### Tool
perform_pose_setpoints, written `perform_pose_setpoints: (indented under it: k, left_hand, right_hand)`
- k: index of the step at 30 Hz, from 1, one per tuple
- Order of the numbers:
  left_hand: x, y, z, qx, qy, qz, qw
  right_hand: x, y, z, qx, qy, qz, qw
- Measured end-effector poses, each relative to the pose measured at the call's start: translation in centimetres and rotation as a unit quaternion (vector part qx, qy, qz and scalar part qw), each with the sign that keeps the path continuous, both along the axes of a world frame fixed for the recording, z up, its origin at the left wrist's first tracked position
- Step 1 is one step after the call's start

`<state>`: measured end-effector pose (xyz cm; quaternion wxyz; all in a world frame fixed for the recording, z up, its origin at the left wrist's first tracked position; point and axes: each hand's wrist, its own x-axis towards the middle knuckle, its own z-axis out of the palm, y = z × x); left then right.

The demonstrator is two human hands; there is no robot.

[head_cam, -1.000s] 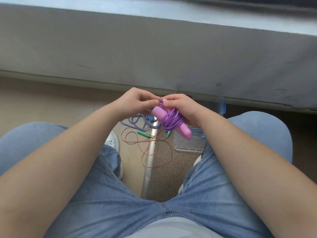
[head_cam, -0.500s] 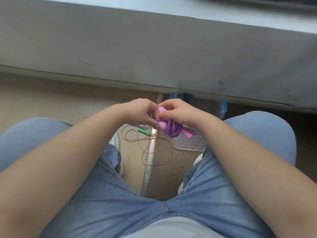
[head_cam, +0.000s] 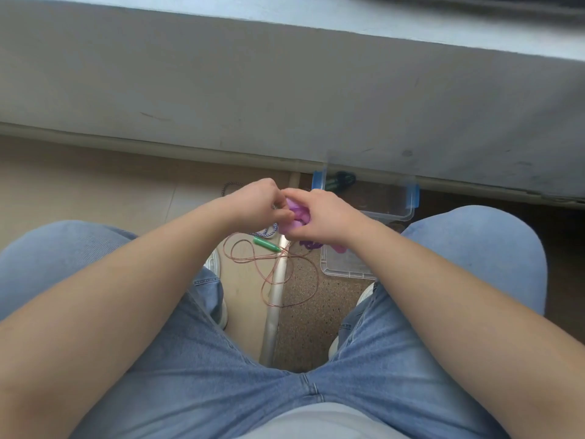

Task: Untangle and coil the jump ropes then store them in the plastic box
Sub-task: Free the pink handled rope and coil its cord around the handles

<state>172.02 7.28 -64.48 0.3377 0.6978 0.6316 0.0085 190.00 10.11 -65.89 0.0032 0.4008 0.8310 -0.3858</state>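
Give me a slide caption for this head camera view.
Both hands grip a purple jump rope above the clear plastic box.

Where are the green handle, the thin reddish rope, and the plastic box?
green handle [head_cam: 266, 244], head view, middle of its shaft.
thin reddish rope [head_cam: 311, 288], head view, outer loop on floor.
plastic box [head_cam: 345, 274], head view, near rim.

Your one head camera looked forward and steeply down from above your lap, close over your thighs, facing the floor [head_cam: 95, 185] and grey ledge [head_cam: 285, 90] at twelve o'clock; no second view overlapped.
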Motion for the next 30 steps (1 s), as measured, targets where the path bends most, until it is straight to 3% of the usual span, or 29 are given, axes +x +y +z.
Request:
perform_pose_setpoints:
  k: [3,6,11,19,24,27,30]
  left_hand:
    - [0.4,-0.1,-1.0,-0.023,0.016,-0.009,1.0]
    - [0.5,-0.2,-1.4,-0.066,0.017,0.007,0.998]
    - [0.4,-0.2,-1.2,-0.093,0.02,0.039,0.995]
    - [1.8,-0.2,-0.8,-0.02,-0.033,0.169,0.985]
    - [2.6,-0.1,-0.5,0.027,-0.037,0.186,0.981]
    - [3.3,-0.1,-0.6,0.027,-0.033,0.169,0.985]
    - [3.6,-0.6,-1.5,0.017,-0.031,0.154,0.987]
  right_hand:
    - [-0.7,-0.6,-1.0,0.11,-0.095,0.023,0.989]
    - [-1.0,-0.7,-1.9,0.125,-0.147,0.004,0.981]
    - [-1.2,-1.2,-2.6,0.089,-0.097,0.001,0.991]
    - [-1.1,-0.9,-2.8,0.149,-0.063,-0.041,0.986]
    - [-1.6,-0.2,-1.9,0.198,-0.06,-0.064,0.976]
    - [-1.7,-0.1,-2.0,0.174,-0.088,-0.061,0.979]
    - [-1.7,0.0,-2.3,0.06,-0.154,-0.087,0.982]
